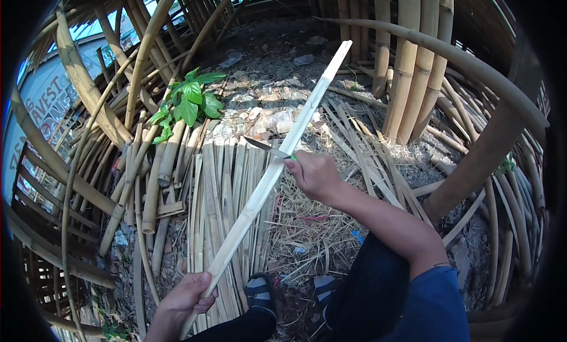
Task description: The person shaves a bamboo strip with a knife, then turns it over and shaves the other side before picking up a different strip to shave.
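A long pale bamboo strip (pixel 254 201) slants from the lower left up to the upper right in front of me. My left hand (pixel 188 296) is closed around its lower end. Around the handle of a knife (pixel 263 146) my right hand (pixel 317 175) is wrapped, and a bit of green handle shows at the fingers. The blade points left and lies across the strip near its middle, seemingly touching it. Below the strip, a row of split bamboo slats (pixel 208 212) lies on the ground.
Shavings (pixel 304 230) litter the ground by my feet. Cut bamboo poles (pixel 170 156) and a leafy green plant (pixel 192 100) are at left. Thick upright poles (pixel 407 70) stand at right, near a curved pole (pixel 449 46) and a leaning post (pixel 478 159).
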{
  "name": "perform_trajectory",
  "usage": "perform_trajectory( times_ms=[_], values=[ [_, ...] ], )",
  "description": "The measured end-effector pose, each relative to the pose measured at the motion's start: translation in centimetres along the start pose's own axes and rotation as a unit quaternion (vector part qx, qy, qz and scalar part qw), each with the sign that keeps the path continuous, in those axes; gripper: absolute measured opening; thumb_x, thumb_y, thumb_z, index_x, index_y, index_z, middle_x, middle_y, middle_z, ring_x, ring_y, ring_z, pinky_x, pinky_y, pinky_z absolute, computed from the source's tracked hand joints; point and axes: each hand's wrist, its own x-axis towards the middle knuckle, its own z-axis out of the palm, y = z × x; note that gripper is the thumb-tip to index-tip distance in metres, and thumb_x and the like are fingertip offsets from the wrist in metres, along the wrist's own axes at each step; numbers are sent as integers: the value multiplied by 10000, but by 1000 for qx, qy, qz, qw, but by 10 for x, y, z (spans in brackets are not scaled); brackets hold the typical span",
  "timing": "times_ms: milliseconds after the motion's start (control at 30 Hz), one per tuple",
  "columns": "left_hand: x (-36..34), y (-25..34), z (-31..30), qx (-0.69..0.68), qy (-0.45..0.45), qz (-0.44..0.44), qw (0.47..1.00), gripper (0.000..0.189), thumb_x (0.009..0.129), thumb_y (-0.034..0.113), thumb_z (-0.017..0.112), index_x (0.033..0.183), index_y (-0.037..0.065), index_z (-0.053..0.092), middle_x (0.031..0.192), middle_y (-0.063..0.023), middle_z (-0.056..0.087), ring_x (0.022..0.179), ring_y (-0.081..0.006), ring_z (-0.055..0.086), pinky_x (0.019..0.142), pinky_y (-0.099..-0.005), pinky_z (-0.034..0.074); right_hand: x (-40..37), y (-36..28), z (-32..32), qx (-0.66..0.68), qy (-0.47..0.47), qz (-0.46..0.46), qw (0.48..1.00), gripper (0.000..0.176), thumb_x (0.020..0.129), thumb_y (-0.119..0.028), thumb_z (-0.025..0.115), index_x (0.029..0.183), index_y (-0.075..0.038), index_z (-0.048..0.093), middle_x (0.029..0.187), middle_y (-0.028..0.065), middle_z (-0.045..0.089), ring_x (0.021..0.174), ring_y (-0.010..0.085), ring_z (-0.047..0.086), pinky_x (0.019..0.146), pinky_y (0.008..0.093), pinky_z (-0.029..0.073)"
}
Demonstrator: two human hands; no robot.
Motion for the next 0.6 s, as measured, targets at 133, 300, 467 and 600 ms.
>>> perform_trajectory(
  times_ms=[133,300,467,600],
  values=[
    [-9,-1,0,28,31,29,999,518,1031,485,470,879,6,597,534,-32,422,401,-103,346,387,-253,298,-14,-7,1,-18,-45,-109,993,431,1000,-406,547,708,-90,533,543,80,545,421,244,567,380,376,441],
    [-20,-5,-2,58,50,37,996,499,1048,461,449,892,5,578,553,-28,419,429,-106,361,407,-255,309,-5,52,-2,-112,7,-27,993,459,1002,-422,546,680,-95,524,530,79,537,408,253,552,374,381,430],
    [-22,-8,-1,74,35,19,996,483,1057,448,438,908,5,561,558,-22,412,433,-107,356,417,-261,306,-9,122,-19,-199,38,10,979,499,1029,-429,492,665,-88,520,494,92,528,407,282,563,388,399,444],
    [-18,-9,-2,81,37,11,996,475,1063,437,429,912,5,556,557,-24,420,428,-106,361,413,-262,306,-10,155,-28,-241,31,31,969,516,1032,-447,474,666,-87,525,494,118,547,439,299,591,409,405,461]
  ],
)
